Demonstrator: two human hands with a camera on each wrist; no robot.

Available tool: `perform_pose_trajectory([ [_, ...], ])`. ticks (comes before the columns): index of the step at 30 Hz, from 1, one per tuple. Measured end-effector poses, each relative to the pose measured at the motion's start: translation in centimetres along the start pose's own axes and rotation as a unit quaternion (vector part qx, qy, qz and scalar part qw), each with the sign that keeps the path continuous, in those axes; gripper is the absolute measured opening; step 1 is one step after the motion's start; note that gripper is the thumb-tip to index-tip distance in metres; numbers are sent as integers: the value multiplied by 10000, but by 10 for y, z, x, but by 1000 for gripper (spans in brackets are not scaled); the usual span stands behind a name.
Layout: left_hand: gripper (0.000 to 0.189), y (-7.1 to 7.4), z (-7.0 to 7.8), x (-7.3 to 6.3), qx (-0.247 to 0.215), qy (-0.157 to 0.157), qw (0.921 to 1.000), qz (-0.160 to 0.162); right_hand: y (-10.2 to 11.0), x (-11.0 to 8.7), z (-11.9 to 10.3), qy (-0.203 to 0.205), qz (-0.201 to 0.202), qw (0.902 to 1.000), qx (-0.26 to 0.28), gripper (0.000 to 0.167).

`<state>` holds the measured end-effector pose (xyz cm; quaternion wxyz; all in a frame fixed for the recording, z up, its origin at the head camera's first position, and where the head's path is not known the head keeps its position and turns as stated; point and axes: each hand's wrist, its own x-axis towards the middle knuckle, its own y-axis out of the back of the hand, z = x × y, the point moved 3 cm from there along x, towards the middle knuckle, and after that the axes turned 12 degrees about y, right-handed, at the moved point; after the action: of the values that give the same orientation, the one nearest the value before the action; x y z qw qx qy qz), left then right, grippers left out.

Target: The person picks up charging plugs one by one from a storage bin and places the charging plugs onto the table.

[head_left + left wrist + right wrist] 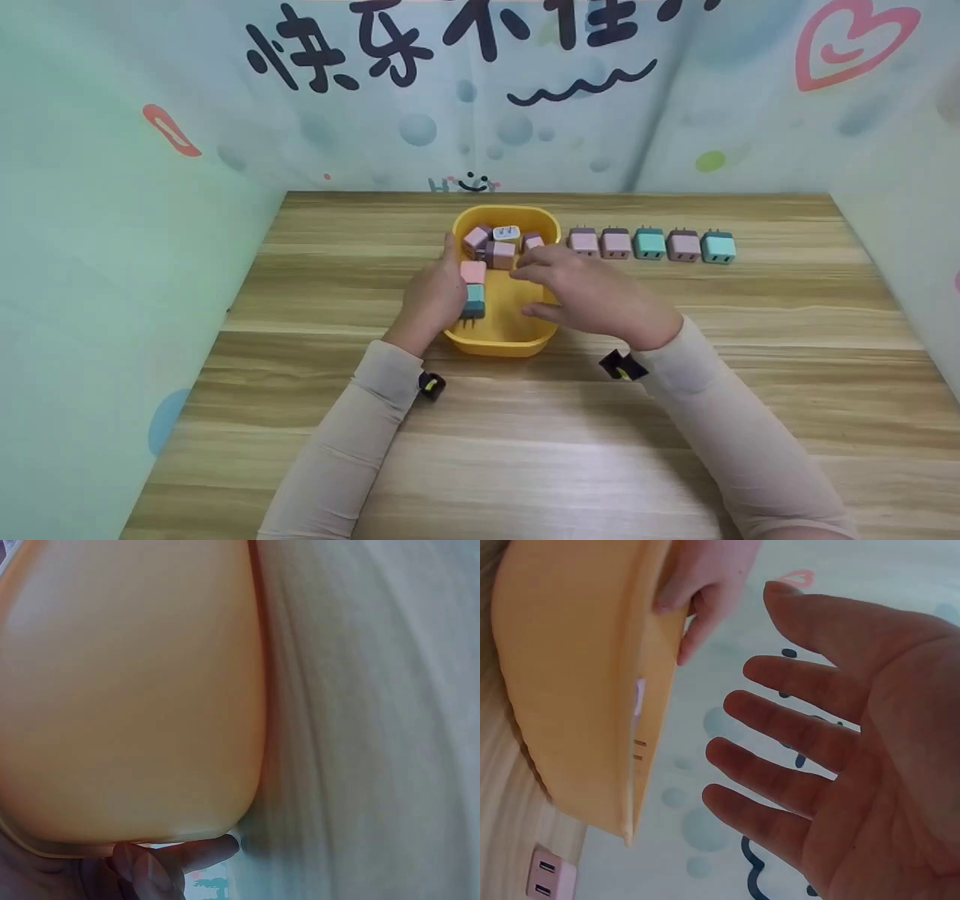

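Observation:
A yellow plastic bin (498,349) sits on the table and holds several small USB wall chargers: pink ones with mauve ends (501,255), a teal one (474,298) and a white-faced one (506,233). At the bin's left side my left hand (435,296) grips the wall. The right wrist view shows that hand (709,592) at the far rim. My right hand (589,289) hovers over the right rim, fingers spread and relaxed. Its palm (900,742) shows with nothing in it.
Right of the bin runs a row of chargers, prongs toward the back: pink (583,243), pink (616,244), teal (649,244), pink (683,246) and teal (718,247). A printed curtain (360,142) stands behind the wooden table (330,300).

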<state>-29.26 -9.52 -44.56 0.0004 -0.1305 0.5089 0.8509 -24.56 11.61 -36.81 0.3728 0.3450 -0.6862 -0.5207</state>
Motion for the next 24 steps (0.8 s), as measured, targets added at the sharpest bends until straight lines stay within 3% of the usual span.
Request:
perform_pose_trajectory([
  [9,71,0,0,-1,-134,154,9997,-142,-12,9,4,135,-72,9999,32,41],
  [16,70,-1,2,-2,-83,26,9999,-64,2,9,29,-284,146,9993,204,36],
  [20,70,-1,1,0,-35,-55,10000,58,7,22,40,-320,150,9992,195,29],
  [24,71,0,1,2,0,-50,10000,59,6,41,43,-297,-100,9995,-21,25],
])
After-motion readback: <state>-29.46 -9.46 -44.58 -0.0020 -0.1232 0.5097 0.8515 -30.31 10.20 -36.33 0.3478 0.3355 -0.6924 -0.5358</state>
